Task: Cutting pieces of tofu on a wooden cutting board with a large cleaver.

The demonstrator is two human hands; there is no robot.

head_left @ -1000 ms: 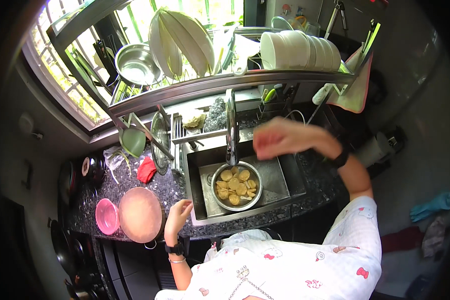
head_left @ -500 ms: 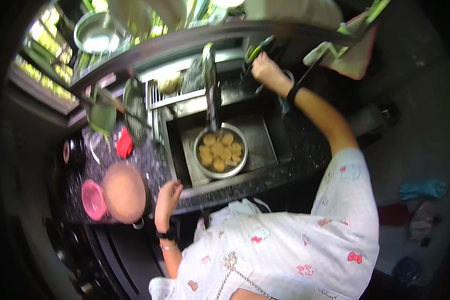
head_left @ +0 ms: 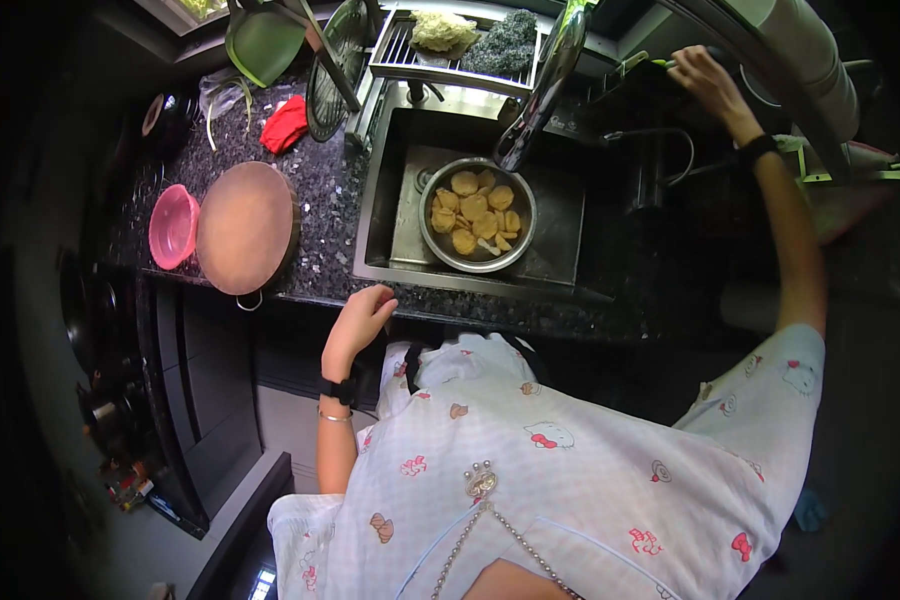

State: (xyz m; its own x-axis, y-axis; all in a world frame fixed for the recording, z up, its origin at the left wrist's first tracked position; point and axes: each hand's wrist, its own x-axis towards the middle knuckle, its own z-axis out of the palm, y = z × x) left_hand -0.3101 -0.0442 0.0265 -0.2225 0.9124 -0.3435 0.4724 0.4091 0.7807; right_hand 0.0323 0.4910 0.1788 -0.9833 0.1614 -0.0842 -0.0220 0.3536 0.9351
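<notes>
A steel bowl (head_left: 530,222) stands in the sink (head_left: 400,240), holding several round yellowish-brown slices (head_left: 475,205), with a metal faucet (head_left: 542,100) above its far rim. My left hand (head_left: 362,320) hovers by the counter's front edge, left of the bowl, with fingers loosely curled together and nothing visible in them. Far to the right, my right hand (head_left: 712,88) reaches to a dark holder (head_left: 620,85) with green-handled items behind the sink. Its fingers are bent closed at the holder; what they grip is too small and dark to make out.
On the left counter sit a pink bowl (head_left: 174,227), a round covered pan (head_left: 247,228) and a red cloth (head_left: 284,124). A wire rack (head_left: 395,62) behind the sink carries scrubbing pads (head_left: 500,45). A shelf edge (head_left: 740,40) overhangs near my right arm.
The view has shifted, so the sink and counter appear higher and more level. My right hand stays at the holder, and my left hand remains near the counter edge. The bowl remains in the sink.
</notes>
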